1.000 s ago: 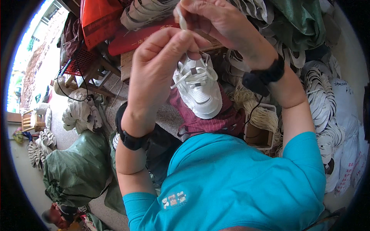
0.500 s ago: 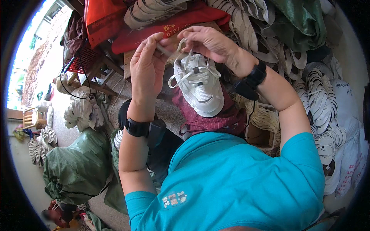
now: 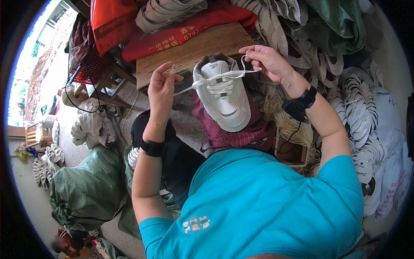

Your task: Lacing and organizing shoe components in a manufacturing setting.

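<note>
A white sneaker [image 3: 225,97] rests toe toward me on the maroon striped cloth [image 3: 241,137] over my lap. Its white shoelace [image 3: 219,78] is crossed over the tongue and stretched out to both sides. My left hand [image 3: 162,84], left of the shoe, is closed with the lace running into its fingers. To the right of the shoe opening, my right hand [image 3: 268,62] pinches the lace's other end, which also makes a small loop by the fingertips. Neither hand touches the shoe itself.
Beyond the shoe stands a wooden bench [image 3: 189,47] with a red bag [image 3: 194,26] on it. Bundled grey-white strips [image 3: 276,36] hang at the far right. A box with pale strands [image 3: 293,134] sits by my right side, a green sack [image 3: 88,185] at my left.
My hands have moved apart from above the shoe, left and right, and nearer to me. The loose lace loops are now a crossed lace drawn across the tongue.
</note>
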